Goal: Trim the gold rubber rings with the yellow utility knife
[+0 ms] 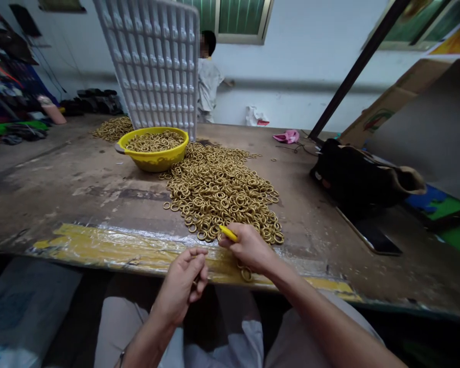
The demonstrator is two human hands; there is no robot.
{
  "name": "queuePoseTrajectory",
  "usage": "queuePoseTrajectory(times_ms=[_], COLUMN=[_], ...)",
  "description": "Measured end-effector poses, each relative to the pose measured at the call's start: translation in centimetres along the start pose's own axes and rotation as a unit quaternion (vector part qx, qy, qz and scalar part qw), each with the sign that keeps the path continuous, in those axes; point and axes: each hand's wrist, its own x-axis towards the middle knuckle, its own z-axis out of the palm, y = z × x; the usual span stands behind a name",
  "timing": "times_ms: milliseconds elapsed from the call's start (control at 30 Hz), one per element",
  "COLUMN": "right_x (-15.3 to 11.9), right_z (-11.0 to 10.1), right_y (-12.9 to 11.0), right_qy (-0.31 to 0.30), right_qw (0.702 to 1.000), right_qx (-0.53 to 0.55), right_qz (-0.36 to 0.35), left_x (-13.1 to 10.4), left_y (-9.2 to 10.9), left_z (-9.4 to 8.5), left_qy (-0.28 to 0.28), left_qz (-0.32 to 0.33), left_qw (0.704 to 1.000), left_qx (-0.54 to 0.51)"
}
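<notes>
My right hand (251, 248) is closed around a slim yellow tool (228, 233), whose kind I cannot make out. It is at the near edge of a heap of brass-coloured rings (222, 191), with the tool's tip over the rings. Below the right hand, a loose ring (246, 274) shows near the table edge. My left hand (186, 276) is curled just in front of the table edge, fingertips drawn together. Something small and dark shows between its fingers, too hidden to name.
A yellow basin (155, 159) full of rings stands behind the heap, with a tall ribbed plastic panel (157, 66) behind it. More rings (113, 128) lie back left. To the right are a black bag (356, 171) and a phone (371, 235). A person (209, 76) is beyond the table.
</notes>
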Motion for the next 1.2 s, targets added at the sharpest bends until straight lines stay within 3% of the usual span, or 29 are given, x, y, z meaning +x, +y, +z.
queuePoseTrajectory(times_ms=[67, 133, 400, 500, 600, 733, 900, 1067, 1133, 1200], right_x=[-0.4, -0.9, -1.6, -2.0, -2.5, -2.9, -2.5, -0.6, 0.0, 0.2], right_z=[-0.3, -0.5, -1.0, -0.9, -0.2, 1.2, 1.3, -1.9, -2.4, -1.9], right_y=[-0.4, -0.8, -1.7, -1.7, -1.5, -1.5, -1.2, 0.9, 1.3, 1.0], right_qy=[-0.046, -0.082, -0.107, -0.066, -0.009, -0.021, -0.011, 0.069, 0.085, 0.050], right_qw=[0.986, 0.962, 0.935, 0.963, 0.992, 0.978, 0.965, 0.941, 0.953, 0.969], right_qx=[0.162, 0.259, 0.337, 0.249, 0.034, -0.171, -0.239, -0.326, -0.283, -0.240], right_qz=[0.001, 0.002, -0.036, -0.081, -0.121, -0.118, -0.104, 0.064, 0.059, 0.021], left_x=[0.4, 0.6, -0.4, -0.6, -0.5, -0.3, -1.0, -2.5, -2.5, -2.1], left_y=[0.2, 0.5, 0.9, 1.0, 0.9, 0.4, 0.9, 1.5, 1.2, 0.6], left_z=[0.2, 0.3, 0.6, 0.8, 0.5, -0.6, -0.8, -0.1, -0.2, -0.6], left_qy=[-0.004, -0.032, -0.117, -0.103, -0.059, -0.028, -0.025, -0.119, -0.138, -0.129], left_qz=[0.013, 0.008, -0.027, -0.005, 0.016, 0.039, 0.070, 0.069, 0.026, -0.008], left_qw=[1.000, 0.999, 0.992, 0.995, 0.998, 0.996, 0.984, 0.987, 0.989, 0.992], left_qx=[0.019, 0.011, -0.023, -0.016, -0.001, 0.076, 0.160, 0.078, 0.036, 0.013])
